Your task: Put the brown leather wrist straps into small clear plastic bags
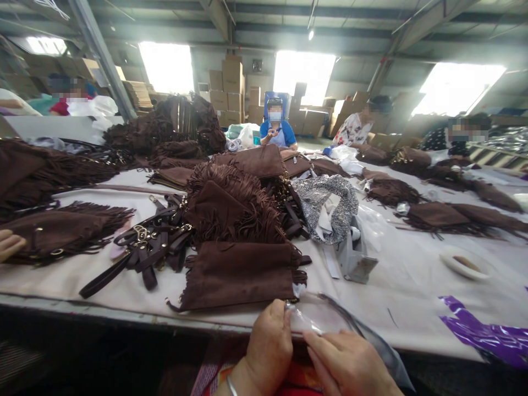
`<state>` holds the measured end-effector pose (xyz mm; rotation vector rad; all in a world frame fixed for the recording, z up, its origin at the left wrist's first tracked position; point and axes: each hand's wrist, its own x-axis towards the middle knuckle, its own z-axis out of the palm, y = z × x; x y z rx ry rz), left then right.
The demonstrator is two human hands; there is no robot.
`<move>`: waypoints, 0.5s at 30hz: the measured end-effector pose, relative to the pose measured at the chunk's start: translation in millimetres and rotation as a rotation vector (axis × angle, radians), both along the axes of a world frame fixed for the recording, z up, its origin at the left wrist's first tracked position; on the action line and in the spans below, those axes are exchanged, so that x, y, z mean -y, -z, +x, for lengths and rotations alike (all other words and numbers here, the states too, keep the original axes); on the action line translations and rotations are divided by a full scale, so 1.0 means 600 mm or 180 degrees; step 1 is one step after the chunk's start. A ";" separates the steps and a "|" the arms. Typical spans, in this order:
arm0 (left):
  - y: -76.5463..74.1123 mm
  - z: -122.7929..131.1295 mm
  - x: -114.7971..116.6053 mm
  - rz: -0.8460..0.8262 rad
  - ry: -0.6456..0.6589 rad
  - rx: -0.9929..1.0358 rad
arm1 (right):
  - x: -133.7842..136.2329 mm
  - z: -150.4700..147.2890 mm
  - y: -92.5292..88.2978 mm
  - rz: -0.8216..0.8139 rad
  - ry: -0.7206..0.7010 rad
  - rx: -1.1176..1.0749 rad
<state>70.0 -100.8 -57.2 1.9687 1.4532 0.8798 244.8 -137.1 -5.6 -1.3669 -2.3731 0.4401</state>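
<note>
At the table's front edge, my left hand (270, 342) is closed, thumb up, on a piece of clear plastic (307, 319). My right hand (350, 358) pinches the same plastic just to the right, its fingers pressed together. The plastic looks like a thin bag or film, and its lower part is hidden by my hands. Right beyond them lies a dark brown fringed pouch (241, 275), flat on the white table cover (396, 297). Behind the pouch is a heap of brown fringed pieces (231, 203). Dark straps with gold clasps (152, 242) are piled to its left.
A grey tape dispenser (357, 264) stands beside a crumpled speckled black-and-white bundle (325, 203). On the right are a white tape roll (466, 264) and purple plastic (487, 330). Another person's hand (10, 245) touches a fringed bag (61, 234) at left. Several people sit around the table.
</note>
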 end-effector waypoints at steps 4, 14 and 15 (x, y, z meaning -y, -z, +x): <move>-0.008 -0.002 0.002 -0.0046 -0.0019 0.0046 | -0.008 0.009 -0.033 -0.0144 0.0965 -0.1257; -0.008 -0.006 -0.001 -0.0088 -0.0112 0.0040 | 0.017 0.031 -0.018 -0.2981 0.0375 -0.1977; -0.009 -0.007 -0.001 -0.0079 -0.0101 0.0042 | 0.022 0.037 -0.017 -0.2867 0.0328 -0.1787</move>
